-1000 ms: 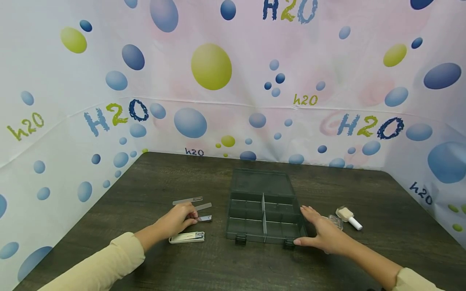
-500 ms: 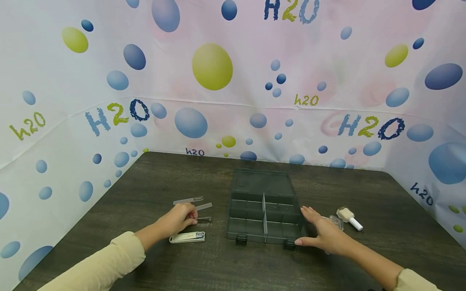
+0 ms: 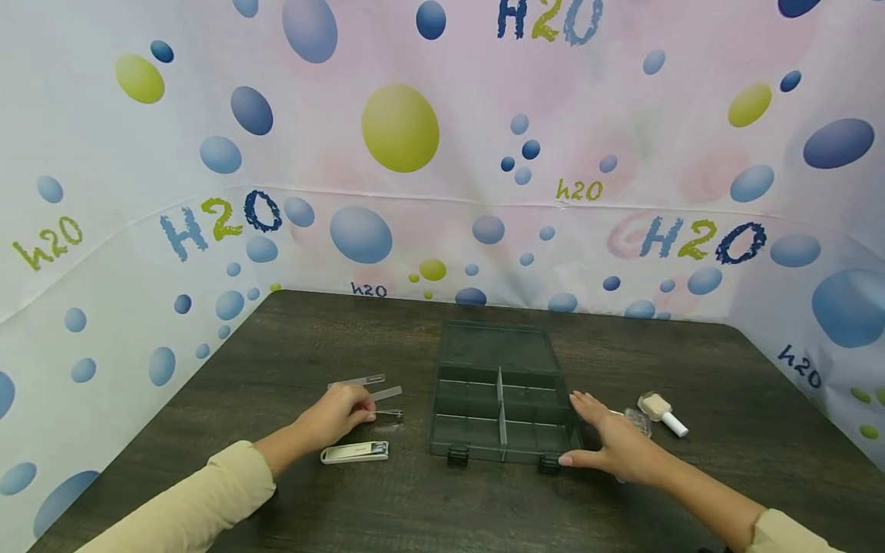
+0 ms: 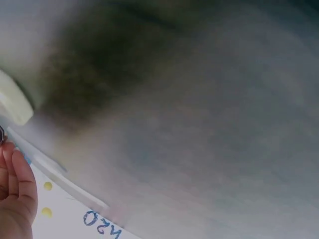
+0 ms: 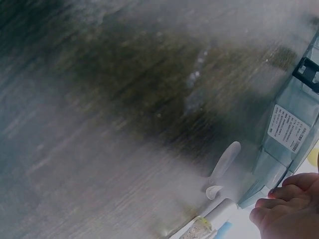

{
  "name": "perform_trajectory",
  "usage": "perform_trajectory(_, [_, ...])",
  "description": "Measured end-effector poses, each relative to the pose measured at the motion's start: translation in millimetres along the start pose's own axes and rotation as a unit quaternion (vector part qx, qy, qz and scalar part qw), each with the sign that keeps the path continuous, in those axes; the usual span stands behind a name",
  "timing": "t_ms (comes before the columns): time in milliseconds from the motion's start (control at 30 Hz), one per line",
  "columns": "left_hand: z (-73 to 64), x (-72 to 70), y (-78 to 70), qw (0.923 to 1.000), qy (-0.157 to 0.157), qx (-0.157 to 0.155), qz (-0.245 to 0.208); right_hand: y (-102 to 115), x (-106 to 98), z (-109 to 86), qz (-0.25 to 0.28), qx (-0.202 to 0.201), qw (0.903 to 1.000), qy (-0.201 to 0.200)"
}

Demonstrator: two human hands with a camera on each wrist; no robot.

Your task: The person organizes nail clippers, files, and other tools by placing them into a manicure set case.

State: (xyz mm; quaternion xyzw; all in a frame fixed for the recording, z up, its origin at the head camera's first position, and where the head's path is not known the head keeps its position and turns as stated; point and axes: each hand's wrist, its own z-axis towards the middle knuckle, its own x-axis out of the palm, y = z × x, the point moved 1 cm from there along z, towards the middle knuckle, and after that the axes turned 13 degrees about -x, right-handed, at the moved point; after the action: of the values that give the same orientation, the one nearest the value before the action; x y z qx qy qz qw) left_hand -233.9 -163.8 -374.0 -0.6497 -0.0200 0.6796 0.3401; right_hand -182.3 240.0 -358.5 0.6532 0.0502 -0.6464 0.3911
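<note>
In the head view, my left hand point(image 3: 332, 418) pinches a small metal nail clipper point(image 3: 389, 413) by its near end, turned edge-on just above the table. Below that hand lies a larger nail clipper point(image 3: 356, 452) with a cream casing. Two thin flat strips point(image 3: 356, 380), like nail files, lie beyond it, one partly covered by the fingers. An open dark translucent box point(image 3: 496, 347) with divided compartments stands at the centre. My right hand point(image 3: 618, 447) touches its right side with spread, fairly straight fingers, the thumb by the front latch point(image 3: 549, 462).
Right of the box lies a cream nail polish bottle point(image 3: 655, 405) with a white cap. Beside it is a clear object point(image 3: 638, 421), partly hidden by my right hand. A printed curtain point(image 3: 484, 153) encloses the dark wooden table point(image 3: 346, 330).
The small nail clipper has turned from showing its flat face to edge-on, and has risen slightly in my left fingers. My right hand has stayed against the box.
</note>
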Motion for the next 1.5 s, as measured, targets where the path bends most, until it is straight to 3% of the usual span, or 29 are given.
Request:
perform_trajectory(233, [7.3,-2.1,-6.5,0.9993,-0.036,0.009,-0.007,-1,0,0.3,-0.006,0.001,1.0,0.004])
perform_trajectory(467, [13.5,-2.4,-22.7,0.998,-0.055,0.014,-0.027,-2,1,0.0,-0.004,-0.002,1.0,0.007])
perform_trajectory(1067, [29.7,14.9,-72.5,0.9967,-0.049,0.023,-0.06,-2,1,-0.4,-0.01,-0.007,0.9999,0.004])
perform_trajectory(1333, [38.5,27.9,-91.3,0.9986,-0.024,0.031,-0.034,-1,0,-0.4,-0.013,-0.008,0.9999,0.005])
perform_trajectory(1500, [42.3,32.7,-99.2,0.9996,-0.014,0.022,0.006,1,0,0.7,-0.014,-0.006,0.9999,0.007])
